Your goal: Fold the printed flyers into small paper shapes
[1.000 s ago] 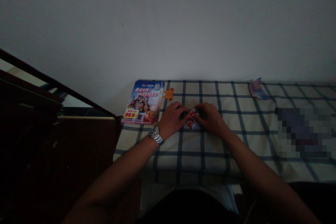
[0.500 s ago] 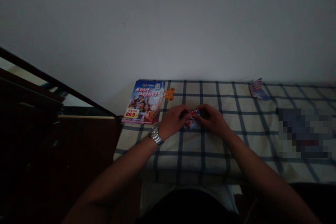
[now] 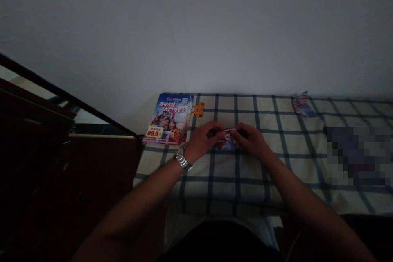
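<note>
Both my hands meet over a small folded piece of printed paper (image 3: 227,141), red, white and blue, on the checked cloth (image 3: 276,163). My left hand (image 3: 202,140), with a metal watch at the wrist, pinches the paper's left side with curled fingers. My right hand (image 3: 252,139) pinches its right side. The paper lies low against the cloth, partly hidden by my fingers.
A colourful flyer (image 3: 168,118) lies at the cloth's far left corner, with a small orange figure (image 3: 198,109) beside it. Another folded paper piece (image 3: 302,104) sits far right by the wall. Dark wooden furniture (image 3: 61,163) stands to the left. A blurred patch covers the right.
The small paper has been turned and flattened between my fingers; its red-and-white face now lies lower on the cloth. My hands stayed in nearly the same place.
</note>
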### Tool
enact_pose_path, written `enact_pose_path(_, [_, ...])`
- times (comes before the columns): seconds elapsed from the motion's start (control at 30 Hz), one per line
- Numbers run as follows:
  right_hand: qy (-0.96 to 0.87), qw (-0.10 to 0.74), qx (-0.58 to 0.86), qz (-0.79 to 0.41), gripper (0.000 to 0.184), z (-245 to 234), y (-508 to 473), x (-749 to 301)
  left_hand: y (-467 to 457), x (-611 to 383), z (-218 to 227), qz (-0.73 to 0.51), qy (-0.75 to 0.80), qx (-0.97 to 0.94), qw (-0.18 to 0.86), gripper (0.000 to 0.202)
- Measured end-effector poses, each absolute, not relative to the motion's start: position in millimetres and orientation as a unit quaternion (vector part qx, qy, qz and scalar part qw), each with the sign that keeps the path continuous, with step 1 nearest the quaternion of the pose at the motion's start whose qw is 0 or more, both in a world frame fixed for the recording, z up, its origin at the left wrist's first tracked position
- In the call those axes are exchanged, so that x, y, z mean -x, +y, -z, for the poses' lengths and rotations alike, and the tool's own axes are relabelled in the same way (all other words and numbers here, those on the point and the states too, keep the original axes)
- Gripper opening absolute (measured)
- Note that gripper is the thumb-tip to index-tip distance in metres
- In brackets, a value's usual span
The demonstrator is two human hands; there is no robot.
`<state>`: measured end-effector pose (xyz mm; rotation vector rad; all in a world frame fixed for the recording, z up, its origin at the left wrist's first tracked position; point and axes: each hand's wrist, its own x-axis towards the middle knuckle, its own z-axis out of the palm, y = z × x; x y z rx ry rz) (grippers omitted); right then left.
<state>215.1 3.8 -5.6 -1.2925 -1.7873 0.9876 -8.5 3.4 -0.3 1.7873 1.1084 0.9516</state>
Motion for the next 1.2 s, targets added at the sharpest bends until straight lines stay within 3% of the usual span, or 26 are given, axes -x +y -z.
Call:
enact_pose_path(0.33, [-0.662,0.386,0.516,-0.383,0.035,8.2,5.0,-216.4,7.8,9.3,1.0,-0.411,0.426,-0.662,0.459,0.021])
enact_pose_path(1.2, [-0.675,0.388,0.519,-0.352,0.034,6.9,4.0,-217.0,8.2,12.6,-4.4,-0.384,0.436,-0.691,0.431,0.021])
